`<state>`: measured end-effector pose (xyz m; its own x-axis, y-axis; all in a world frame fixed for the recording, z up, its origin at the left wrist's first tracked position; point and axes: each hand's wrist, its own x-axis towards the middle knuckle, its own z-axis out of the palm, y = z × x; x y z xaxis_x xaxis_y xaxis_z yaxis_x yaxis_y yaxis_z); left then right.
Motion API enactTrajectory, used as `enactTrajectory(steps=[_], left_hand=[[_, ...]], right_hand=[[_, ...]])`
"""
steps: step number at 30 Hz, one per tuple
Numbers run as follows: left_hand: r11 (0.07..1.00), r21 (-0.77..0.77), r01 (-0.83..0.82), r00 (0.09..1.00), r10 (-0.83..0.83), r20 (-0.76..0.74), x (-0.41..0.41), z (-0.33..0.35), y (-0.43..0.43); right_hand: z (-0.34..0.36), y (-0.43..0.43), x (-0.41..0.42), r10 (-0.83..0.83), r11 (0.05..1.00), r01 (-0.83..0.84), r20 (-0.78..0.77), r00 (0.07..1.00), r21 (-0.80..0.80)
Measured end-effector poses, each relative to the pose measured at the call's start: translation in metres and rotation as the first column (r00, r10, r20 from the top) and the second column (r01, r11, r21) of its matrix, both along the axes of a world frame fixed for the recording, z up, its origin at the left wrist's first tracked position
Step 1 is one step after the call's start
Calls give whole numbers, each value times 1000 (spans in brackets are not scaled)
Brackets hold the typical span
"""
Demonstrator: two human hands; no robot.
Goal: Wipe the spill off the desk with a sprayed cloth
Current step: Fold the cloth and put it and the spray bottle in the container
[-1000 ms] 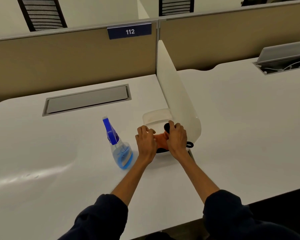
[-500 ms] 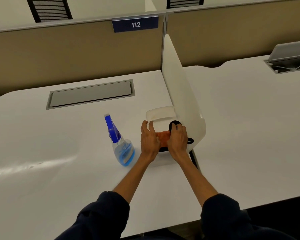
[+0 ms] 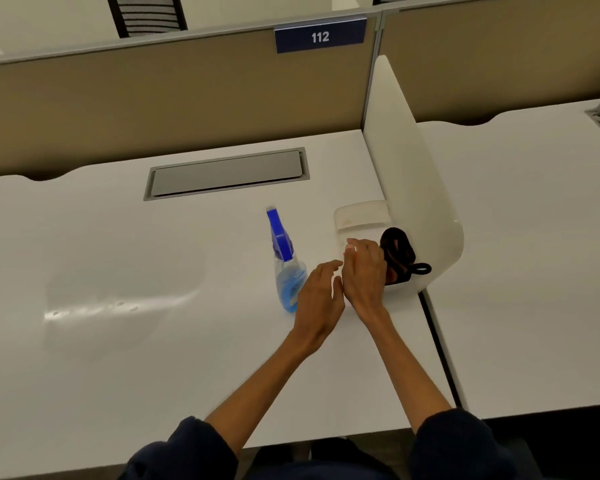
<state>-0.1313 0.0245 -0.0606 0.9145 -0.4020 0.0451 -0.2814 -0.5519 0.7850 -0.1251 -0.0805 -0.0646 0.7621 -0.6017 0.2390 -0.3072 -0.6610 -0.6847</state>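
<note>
Where half a second ago both hands lay side by side over the orange cloth, the left hand (image 3: 317, 299) has now come back off it toward the spray bottle (image 3: 286, 268), and the right hand (image 3: 366, 271) alone covers the spot, so that the cloth itself is nearly hidden; only a dark reddish sliver shows at the hand's right edge, and I cannot tell which way the cloth's long side runs. It lies inside the shallow white tray (image 3: 359, 214) against the white side divider (image 3: 409, 188), beside a black looped cord (image 3: 399, 254). The left hand is loose and empty, fingers spread a little, just in front of the bottle without clearly touching it. The right hand is curled downward, but whether it grips the cloth cannot be told. The bottle stands upright on the desk (image 3: 153, 358), its blue trigger head pointing away from the person and slightly left, its long axis looking tilted in the wide lens. The view has also shifted right and nearer than before. To the left the desk lies open, with a faint glossy smear (image 3: 118, 306) of droplets well apart from the hands; the grey cable hatch (image 3: 227, 173) sits beyond, the tan partition (image 3: 153, 88) with its 112 plate (image 3: 320, 36) closes the back, and the divider closes the right.
</note>
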Motion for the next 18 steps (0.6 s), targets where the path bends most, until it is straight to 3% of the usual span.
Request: enactTrajectory(steps=[7, 12, 18], left_hand=[[997, 82, -12, 991, 1, 131, -9, -10, 77], [973, 216, -79, 991, 52, 126, 21, -21, 125], [951, 208, -230, 965, 195, 178, 80, -36, 141]], right_hand=[[-2, 45, -1, -20, 957, 12, 24, 1000, 291], [6, 67, -2, 6, 965, -23, 65, 998, 262], [12, 87, 7, 126, 887, -145, 72, 989, 439]])
